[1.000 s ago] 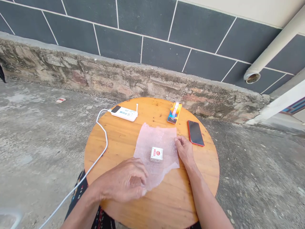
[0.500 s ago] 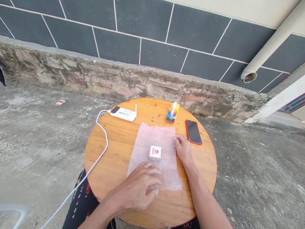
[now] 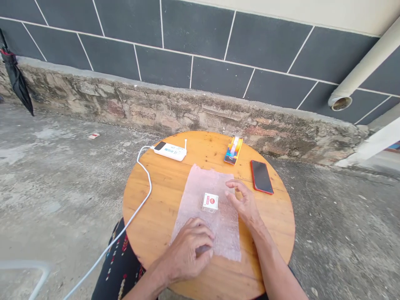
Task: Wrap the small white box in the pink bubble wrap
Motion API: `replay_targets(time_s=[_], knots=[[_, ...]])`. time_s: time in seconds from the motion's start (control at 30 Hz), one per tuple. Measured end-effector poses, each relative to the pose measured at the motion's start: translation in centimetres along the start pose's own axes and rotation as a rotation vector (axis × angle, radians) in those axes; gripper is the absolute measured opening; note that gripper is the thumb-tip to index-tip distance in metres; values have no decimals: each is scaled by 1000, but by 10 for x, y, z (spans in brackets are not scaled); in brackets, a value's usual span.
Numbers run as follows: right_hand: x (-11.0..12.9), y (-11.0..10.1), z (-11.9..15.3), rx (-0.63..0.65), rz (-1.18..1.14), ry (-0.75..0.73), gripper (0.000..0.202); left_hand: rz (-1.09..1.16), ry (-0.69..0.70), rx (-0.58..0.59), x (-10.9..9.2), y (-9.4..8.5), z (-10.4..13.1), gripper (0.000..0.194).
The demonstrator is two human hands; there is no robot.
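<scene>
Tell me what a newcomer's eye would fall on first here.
Probably the small red-printed white box, sitting on the pinkish sheet near the middle of the round wooden table. Next, likely the bright yellow tape dispenser near the table's far edge, and the red-edged phone to the right of the right hand.

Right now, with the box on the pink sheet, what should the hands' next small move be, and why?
Probably the left hand should lift the near edge of the sheet toward the box. That hand is at the near edge, the box sits uncovered around the sheet's middle, and the right hand is open beside it, seemingly free to steady it.
</scene>
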State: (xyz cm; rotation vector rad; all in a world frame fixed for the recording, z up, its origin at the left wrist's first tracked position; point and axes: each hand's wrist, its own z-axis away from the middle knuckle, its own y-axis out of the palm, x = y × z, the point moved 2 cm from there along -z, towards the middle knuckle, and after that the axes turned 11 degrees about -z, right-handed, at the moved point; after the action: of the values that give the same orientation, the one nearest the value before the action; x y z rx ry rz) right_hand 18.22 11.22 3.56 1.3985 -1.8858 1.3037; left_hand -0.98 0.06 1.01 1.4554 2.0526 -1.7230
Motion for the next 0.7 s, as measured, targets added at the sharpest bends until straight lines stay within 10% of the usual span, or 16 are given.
replay_targets(time_s=[0.23,0.37,0.7], knots=[[12,29,8,471,29,-60,63,-24,18,-44,-1,2,2,15],[15,19,6,397,116,-6,49,-39,39,-59,0,2,1,16],[-13,-82,37,152,253,182,47,-38,62,-71,-3,0,4,16]])
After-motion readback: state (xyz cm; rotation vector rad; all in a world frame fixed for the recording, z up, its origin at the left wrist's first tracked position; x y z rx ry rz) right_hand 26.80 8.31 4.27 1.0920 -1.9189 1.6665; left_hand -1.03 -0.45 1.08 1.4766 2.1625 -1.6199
